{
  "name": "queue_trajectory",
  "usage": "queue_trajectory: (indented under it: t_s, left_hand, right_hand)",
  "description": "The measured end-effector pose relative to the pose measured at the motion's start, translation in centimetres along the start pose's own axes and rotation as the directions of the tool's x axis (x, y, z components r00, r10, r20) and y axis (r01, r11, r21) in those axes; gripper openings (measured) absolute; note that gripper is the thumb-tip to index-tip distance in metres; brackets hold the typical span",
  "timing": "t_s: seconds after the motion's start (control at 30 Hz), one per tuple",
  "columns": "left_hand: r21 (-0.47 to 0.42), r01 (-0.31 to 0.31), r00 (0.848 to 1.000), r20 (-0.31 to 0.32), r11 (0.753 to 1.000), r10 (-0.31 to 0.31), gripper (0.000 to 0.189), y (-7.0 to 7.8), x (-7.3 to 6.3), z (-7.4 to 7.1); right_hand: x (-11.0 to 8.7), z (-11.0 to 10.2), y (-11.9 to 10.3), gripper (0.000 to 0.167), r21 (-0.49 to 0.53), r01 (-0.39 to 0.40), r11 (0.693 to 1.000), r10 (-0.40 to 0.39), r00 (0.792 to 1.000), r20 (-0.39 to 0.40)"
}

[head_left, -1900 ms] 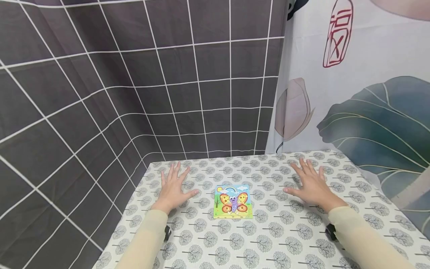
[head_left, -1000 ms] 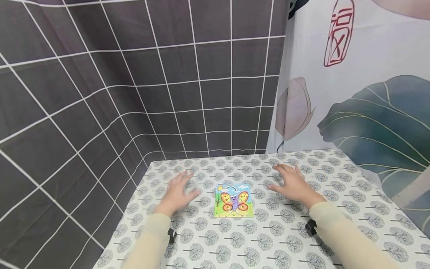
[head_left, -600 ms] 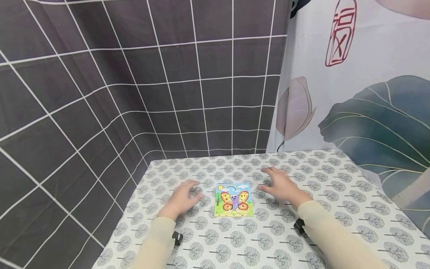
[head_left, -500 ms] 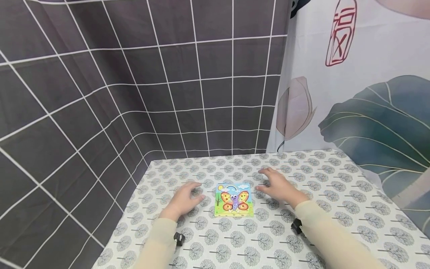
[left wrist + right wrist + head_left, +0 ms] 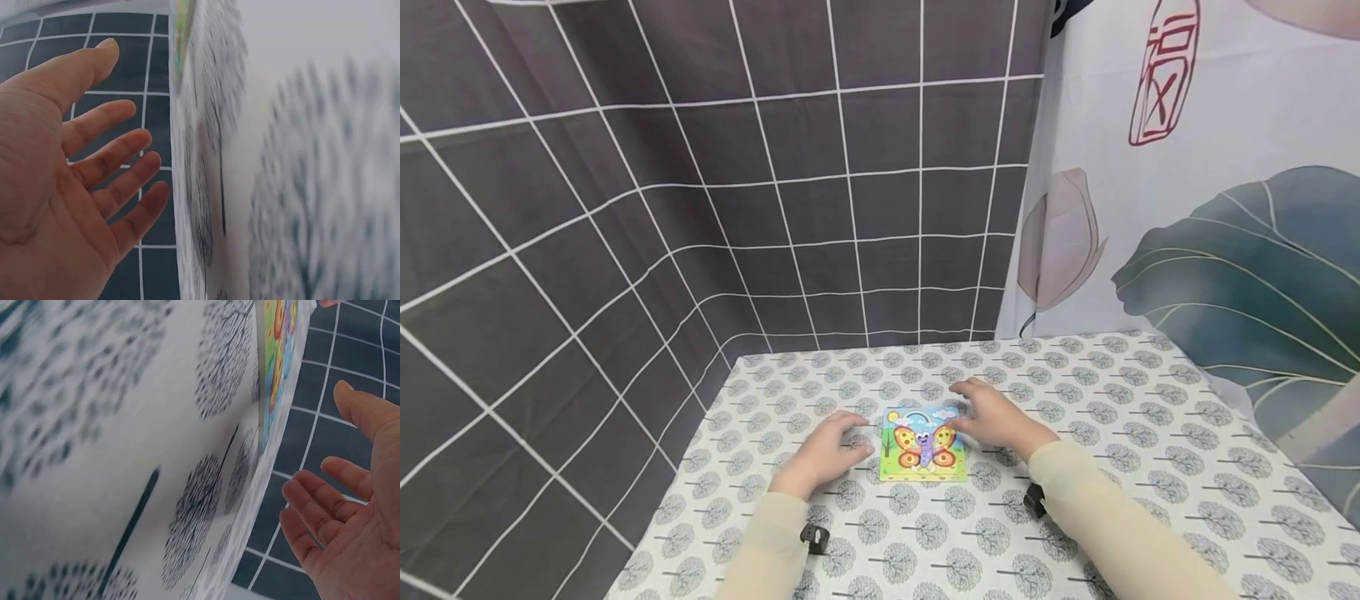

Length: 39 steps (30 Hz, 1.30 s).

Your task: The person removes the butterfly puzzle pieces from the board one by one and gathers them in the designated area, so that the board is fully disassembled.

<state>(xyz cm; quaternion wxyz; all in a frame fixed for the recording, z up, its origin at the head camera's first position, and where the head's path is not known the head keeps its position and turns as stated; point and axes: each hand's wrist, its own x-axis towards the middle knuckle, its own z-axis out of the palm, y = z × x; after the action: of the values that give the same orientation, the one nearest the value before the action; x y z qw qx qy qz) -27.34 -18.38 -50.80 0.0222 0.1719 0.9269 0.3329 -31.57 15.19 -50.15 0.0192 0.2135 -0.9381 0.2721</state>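
And here's the bright square butterfly-picture board point(image 5: 923, 451) flat on the white tree-print tabletop point(image 5: 928, 532), upright to the wearer, prob. for easy viewing; L hand point(image 5: 822, 455) & R hand point(image 5: 997, 417) flank it, fingers loose, nothing held.

red seal-like sign point(image 5: 1166, 72) on white curtain point(image 5: 1097, 108)

On the worktop point(image 5: 880, 587), we see the butterfly board point(image 5: 922, 457) lying between the left hand point(image 5: 826, 448) and the right hand point(image 5: 994, 417). A curtain point(image 5: 820, 208) hangs behind and left, another curtain point(image 5: 1232, 108) right.
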Motion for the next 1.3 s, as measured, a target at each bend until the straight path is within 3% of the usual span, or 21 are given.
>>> queue_trajectory:
  t_s: [0.4,0.63,1.07,1.3]
  left_hand:
    - [-0.009,0.013,0.998,0.056,1.0,-0.013,0.066,1.8,-0.2,1.7]
    - [-0.014,0.015,0.996,0.084,1.0,-0.014,0.072,1.9,-0.1,2.4]
    - [0.052,-0.04,0.998,0.05,0.998,0.037,0.07,1.9,0.1,3.4]
    - [0.075,-0.028,0.999,0.029,0.997,0.026,0.065,1.9,0.2,3.7]
  right_hand:
    - [1.3,1.7,-2.0,0.071,0.003,0.025,1.0,-0.025,0.997,0.068]
    - [2.1,2.5,-3.0,0.067,-0.037,0.015,0.999,-0.011,0.995,0.099]
    - [2.8,3.9,-3.7,0.061,-0.097,0.038,0.995,-0.026,0.992,0.123]
    - [3.3,4.2,-4.0,0.053,-0.128,0.069,0.989,-0.054,0.992,0.117]
